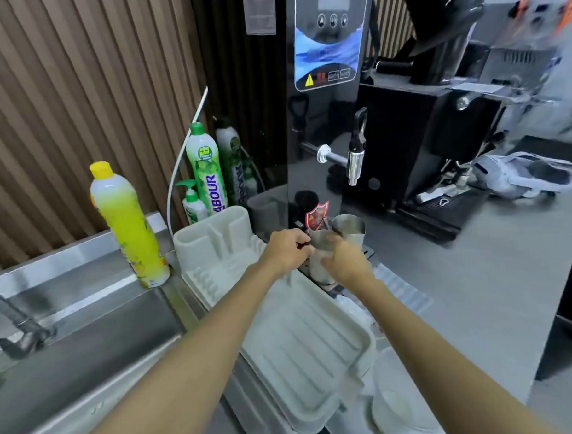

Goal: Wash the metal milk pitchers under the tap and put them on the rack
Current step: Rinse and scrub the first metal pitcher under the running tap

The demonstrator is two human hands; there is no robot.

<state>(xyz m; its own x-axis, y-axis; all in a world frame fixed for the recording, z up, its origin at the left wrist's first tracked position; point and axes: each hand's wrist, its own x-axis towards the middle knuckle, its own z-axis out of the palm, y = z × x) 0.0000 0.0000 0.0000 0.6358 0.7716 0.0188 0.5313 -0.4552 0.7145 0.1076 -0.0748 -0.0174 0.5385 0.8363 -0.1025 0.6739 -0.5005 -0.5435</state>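
Currently your left hand (287, 249) and right hand (345, 265) curl fingers round the near pitcher (320, 249); a hasty lift risks toppling the far pitcher (350, 226) beside it.

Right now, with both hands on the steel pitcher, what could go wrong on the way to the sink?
1. The left hand and right hand hold the near steel milk pitcher; the second steel pitcher stands close behind, so lifting could tip it.
2. The black boiler's chrome tap hangs above; a straight lift may hit it.
3. The white plastic rack lies between here and the steel sink; a low carry could catch its rim.
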